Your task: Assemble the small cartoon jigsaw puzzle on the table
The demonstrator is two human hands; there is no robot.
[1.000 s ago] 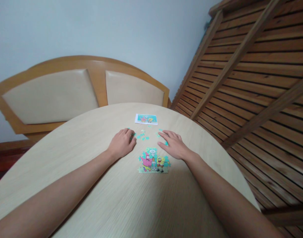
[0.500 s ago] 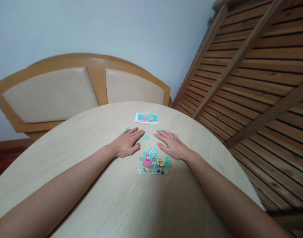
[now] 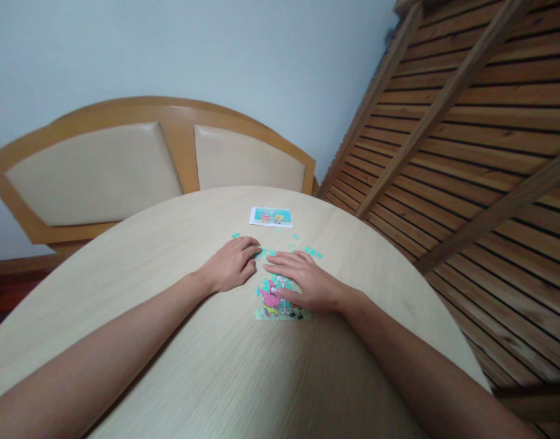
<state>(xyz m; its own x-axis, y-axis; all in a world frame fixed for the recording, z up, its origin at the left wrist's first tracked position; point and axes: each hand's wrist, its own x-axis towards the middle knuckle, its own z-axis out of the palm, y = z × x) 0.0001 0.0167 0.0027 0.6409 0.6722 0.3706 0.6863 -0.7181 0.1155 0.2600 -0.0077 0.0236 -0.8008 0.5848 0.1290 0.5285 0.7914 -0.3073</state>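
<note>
From where I stand, the left hand (image 3: pixel 229 263) lies palm down with its fingers loosely bent and the thumb a little apart; I can't tell whether it has hold of a piece. The right hand (image 3: pixel 310 283) is opened out, fingers stretched and thumb apart, gripping nothing that I can see. It covers the right part of the partly joined puzzle (image 3: pixel 269 300); whether it touches it, I can't make out. Loose turquoise pieces (image 3: pixel 313 252) lie scattered around and beyond both hands. Farther off on the round table (image 3: pixel 188 366) is a picture card (image 3: pixel 273 217). Past the edge stand a padded wooden backrest (image 3: pixel 187 146) and slatted woodwork (image 3: pixel 445 158).
</note>
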